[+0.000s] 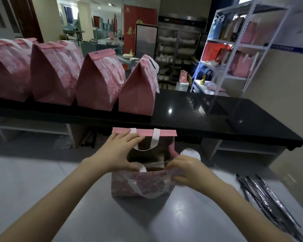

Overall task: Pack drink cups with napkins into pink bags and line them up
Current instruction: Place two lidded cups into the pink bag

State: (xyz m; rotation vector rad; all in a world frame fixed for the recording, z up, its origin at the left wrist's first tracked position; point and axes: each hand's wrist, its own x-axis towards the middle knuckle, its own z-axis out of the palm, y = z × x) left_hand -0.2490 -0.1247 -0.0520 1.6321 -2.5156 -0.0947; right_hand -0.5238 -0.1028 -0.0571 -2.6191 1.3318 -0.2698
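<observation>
The person showed as two bare forearms, each ending in a bare grip. The left forearm was slim and smooth, uncovered from the lower edge of view up to the wrist, where it met the left grip with its slender fingers. The right forearm was uncovered along its whole visible length too, ending in the right grip. Motion blur softened the fingertips, so the nails could not be made out.
</observation>
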